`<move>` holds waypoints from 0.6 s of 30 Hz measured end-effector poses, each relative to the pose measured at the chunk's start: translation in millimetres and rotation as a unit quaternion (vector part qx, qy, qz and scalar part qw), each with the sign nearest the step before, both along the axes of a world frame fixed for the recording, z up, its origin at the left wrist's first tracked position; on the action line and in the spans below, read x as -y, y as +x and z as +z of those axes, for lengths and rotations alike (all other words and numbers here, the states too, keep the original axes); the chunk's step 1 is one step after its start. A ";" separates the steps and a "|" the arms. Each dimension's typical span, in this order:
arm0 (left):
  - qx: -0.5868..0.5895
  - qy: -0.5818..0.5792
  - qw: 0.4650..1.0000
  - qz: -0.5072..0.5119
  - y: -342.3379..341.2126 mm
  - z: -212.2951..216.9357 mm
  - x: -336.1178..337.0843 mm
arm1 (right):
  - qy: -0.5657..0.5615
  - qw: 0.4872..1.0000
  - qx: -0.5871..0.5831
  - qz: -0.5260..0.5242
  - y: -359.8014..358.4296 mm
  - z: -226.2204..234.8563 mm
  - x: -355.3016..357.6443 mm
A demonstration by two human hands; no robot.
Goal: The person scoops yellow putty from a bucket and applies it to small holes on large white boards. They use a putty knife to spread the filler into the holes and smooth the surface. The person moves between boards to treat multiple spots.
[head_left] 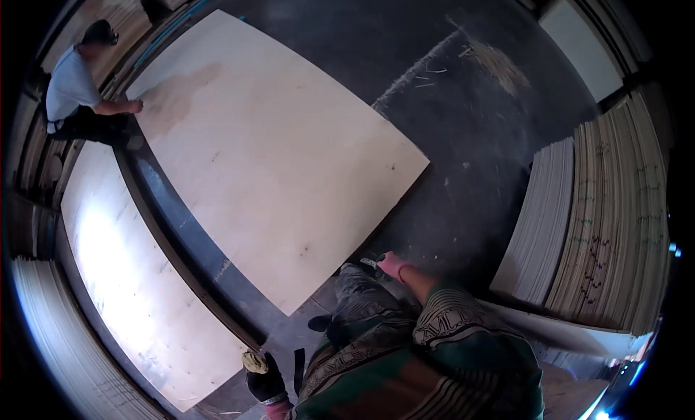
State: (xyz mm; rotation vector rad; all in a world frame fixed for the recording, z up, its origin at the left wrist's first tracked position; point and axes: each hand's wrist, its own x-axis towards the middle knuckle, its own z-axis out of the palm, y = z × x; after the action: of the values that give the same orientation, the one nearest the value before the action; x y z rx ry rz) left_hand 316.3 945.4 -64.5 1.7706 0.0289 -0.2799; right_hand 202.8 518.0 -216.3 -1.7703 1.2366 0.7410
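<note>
My left hand [266, 382], in a dark glove with a pink cuff, is beside the near corner of the left plywood sheet [134, 290]. Its fingers close around a beige, putty-like lump [254, 361]. A pink glove covers my right hand [394, 266], which grips a small flat tool [370, 262] that looks like a putty knife. That hand hangs beside my knee, off the near edge of the large plywood sheet [282, 159]. Small dark knots and a tan patch mark the large sheet's pale face.
A co-worker [76, 94] crouches at the far left, one hand at the large sheet's edge. A narrow gap [163, 192] separates the two sheets. Tall stacks of boards [604, 210] stand to my right. Wood scraps [496, 66] litter the dark floor [470, 137].
</note>
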 end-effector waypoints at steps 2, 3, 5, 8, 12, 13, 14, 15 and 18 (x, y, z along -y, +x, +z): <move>0.045 0.048 0.998 -0.012 5.4 13.6 17.2 | -0.044 0.999 -0.016 -0.004 -8.0 -12.0 0.5; 0.079 0.121 0.989 -0.029 7.2 18.1 21.4 | -0.033 0.999 -0.017 -0.001 -9.1 -13.5 2.8; 0.117 0.217 0.968 -0.047 9.4 19.7 19.1 | -0.012 1.000 -0.017 0.009 -7.6 -17.5 7.9; 0.139 0.301 0.941 -0.061 11.4 21.5 15.8 | 0.019 0.999 -0.007 -0.031 -8.6 -41.1 12.7; 0.139 0.354 0.924 -0.042 4.4 36.2 17.7 | -0.007 1.000 0.000 -0.017 11.8 -43.2 12.0; 0.140 0.390 0.909 -0.048 1.7 41.3 22.1 | 0.003 1.000 0.004 -0.021 10.3 -60.1 15.6; 0.140 0.479 0.864 -0.065 -2.5 52.0 24.4 | 0.018 1.000 0.007 -0.020 19.6 -56.3 12.9; 0.140 0.562 0.811 -0.084 -4.5 62.5 26.6 | 0.006 1.000 0.005 0.012 29.1 -51.2 9.9; 0.126 0.581 0.802 -0.057 -12.9 67.0 22.3 | -0.013 0.996 0.020 0.081 58.2 -35.6 5.4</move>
State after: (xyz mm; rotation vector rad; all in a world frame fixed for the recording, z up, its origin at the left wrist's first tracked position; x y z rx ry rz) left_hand 303.4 923.1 2.5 3.0435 -0.1263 -0.0882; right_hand 261.0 512.6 -251.9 -1.9147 1.0888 0.7803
